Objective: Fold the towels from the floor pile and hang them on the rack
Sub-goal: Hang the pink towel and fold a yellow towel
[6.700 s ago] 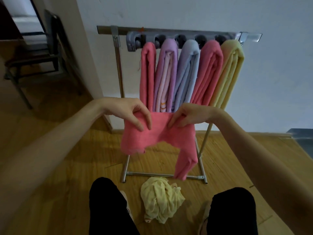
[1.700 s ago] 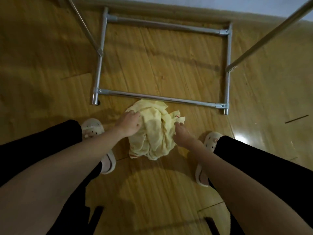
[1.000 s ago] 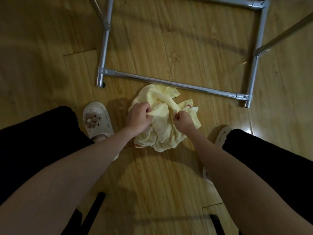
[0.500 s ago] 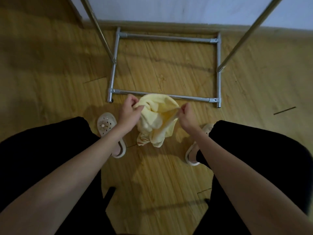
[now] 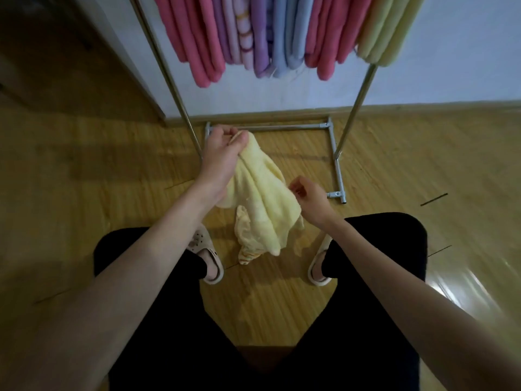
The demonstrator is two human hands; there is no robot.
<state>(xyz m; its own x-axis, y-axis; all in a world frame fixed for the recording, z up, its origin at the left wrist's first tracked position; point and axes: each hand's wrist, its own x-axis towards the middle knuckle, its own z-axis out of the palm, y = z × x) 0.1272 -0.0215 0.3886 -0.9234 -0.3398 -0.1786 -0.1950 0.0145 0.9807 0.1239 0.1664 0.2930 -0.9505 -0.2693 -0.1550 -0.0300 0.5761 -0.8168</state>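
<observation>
The left hand is gripping a bunched corner of the yellow towel, its fingers curled tight around the fabric at the towel's top end. It is holding that end up in front of the lower bars of the rack, so the towel is hanging down from the fist in loose folds. The right hand is sitting lower and to the right, against the towel's right edge. Its fingers are curled inward; it seems to be pinching the edge of the cloth, though the contact itself is hidden behind the hand.

The towel's bottom end is dangling between the two feet in pale sandals, above the wooden floor; whether it is touching the boards is hard to tell.

Behind the hands, folded towels are hanging side by side from the top of the rack: a pink towel at the left, then a purple striped towel, a blue towel, a second pink towel and a pale yellow hung towel at the right.
</observation>
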